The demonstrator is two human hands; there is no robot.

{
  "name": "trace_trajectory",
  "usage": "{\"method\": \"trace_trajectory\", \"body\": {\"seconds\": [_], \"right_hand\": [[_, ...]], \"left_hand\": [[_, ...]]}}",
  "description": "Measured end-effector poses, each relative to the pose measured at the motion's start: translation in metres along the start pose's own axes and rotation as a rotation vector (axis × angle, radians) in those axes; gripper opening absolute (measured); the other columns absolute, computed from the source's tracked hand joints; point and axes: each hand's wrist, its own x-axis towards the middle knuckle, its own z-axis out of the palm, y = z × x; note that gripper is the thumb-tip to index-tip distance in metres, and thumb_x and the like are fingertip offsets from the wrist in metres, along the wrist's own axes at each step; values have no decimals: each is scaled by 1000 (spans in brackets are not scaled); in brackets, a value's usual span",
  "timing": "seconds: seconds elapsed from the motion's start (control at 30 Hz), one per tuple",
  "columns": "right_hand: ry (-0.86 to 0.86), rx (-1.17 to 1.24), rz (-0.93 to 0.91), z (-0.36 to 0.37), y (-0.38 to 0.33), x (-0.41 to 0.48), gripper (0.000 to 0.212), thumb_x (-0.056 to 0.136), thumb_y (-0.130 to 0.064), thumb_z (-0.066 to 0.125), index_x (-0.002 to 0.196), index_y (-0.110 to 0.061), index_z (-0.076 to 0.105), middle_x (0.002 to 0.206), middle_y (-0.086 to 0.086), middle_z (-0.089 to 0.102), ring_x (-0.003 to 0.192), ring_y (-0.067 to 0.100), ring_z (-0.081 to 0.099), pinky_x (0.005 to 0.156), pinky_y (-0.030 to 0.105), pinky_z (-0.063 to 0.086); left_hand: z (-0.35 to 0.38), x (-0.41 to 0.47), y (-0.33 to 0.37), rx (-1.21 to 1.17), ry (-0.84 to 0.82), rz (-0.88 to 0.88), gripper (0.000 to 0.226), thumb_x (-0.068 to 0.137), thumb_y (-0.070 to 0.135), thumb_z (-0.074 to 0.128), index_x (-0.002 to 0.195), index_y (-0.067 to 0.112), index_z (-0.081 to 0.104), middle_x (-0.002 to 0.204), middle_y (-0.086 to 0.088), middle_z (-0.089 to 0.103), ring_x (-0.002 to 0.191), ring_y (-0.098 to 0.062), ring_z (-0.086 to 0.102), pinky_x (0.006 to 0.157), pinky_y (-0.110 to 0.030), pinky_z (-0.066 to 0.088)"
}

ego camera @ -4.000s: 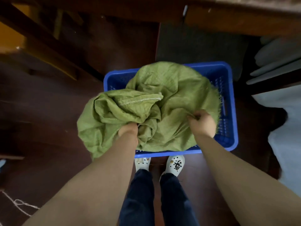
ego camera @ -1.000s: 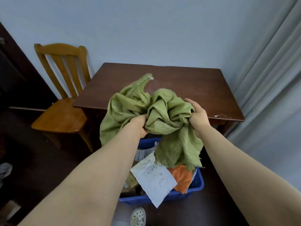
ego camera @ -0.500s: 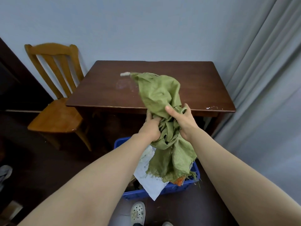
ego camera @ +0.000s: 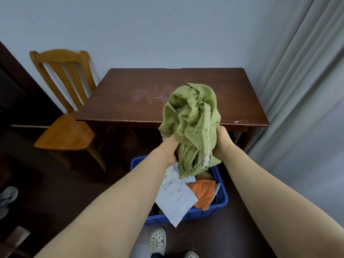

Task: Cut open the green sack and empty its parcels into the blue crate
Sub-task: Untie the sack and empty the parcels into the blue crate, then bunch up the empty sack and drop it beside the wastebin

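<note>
Crumpled green woven sack (ego camera: 189,123) held in air in front of dark brown wooden bench (ego camera: 130,101), above blue plastic crate (ego camera: 206,213) on floor. Left hand (ego camera: 168,148) grip curled into sack's left side; right hand (ego camera: 222,144) grip clasps right side. Sack's hanging tail hides crate's far part. White labelled parcel (ego camera: 175,196) and orange parcel (ego camera: 202,190) lie in crate. Yellow wooden chair (ego camera: 65,131) left of bench, grey curtain (ego camera: 307,108) right.

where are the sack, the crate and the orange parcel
sack (ego camera: 189,116), head view, on its crumpled upper bulge
crate (ego camera: 222,194), head view, on its right wall
orange parcel (ego camera: 202,192), head view, on the middle of its visible face
</note>
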Motion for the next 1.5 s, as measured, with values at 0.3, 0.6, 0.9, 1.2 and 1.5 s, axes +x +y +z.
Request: {"method": "trace_trajectory", "body": {"seconds": [0.3, 0.6, 0.9, 1.2, 1.5], "right_hand": [[4, -115, 14, -14, -29, -13, 27, 100, -16, 34, 79, -15, 50, 77, 3, 51, 69, 15, 50, 81, 30, 48], [343, -179, -729, -49, -19, -13, 34, 73, -10, 54, 102, -24, 66, 105, 2, 60, 84, 13, 56, 76, 31, 45], [74, -956, -449, -49, 49, -9, 143, 38, -44, 92, 136, -58, -11, 158, -3, -11, 147, 26, -7, 121, 48, 7], [571, -357, -477, -22, 92, -51, 53, 60, 6, 81, 105, -11, 61, 99, -3, 66, 93, 11, 63, 89, 36, 52], [921, 488, -480, -42, 132, -143, 35, 69, 19, 65, 88, -11, 61, 90, 10, 67, 86, 29, 66, 71, 40, 56]], "left_hand": [[34, -13, 6, -12, 71, 144, 41, 76, 15, 75, 112, 0, 63, 101, -19, 69, 83, -31, 67, 69, -41, 57], [21, 7, 17, 333, 449, 374, 20, 65, 14, 80, 79, 12, 65, 86, -8, 68, 86, -28, 68, 85, -43, 57], [43, -10, -1, 230, -130, 15, 15, 85, 17, 60, 88, 5, 69, 81, -14, 71, 75, -29, 68, 71, -38, 56], [16, -17, -6, 262, -456, -93, 16, 82, 21, 63, 94, 12, 69, 89, -9, 71, 84, -25, 66, 80, -35, 53], [-1, -41, -83, 512, -461, -514, 82, 62, 79, 57, 117, 18, 61, 122, -10, 64, 105, -32, 59, 106, -63, 29]]}}
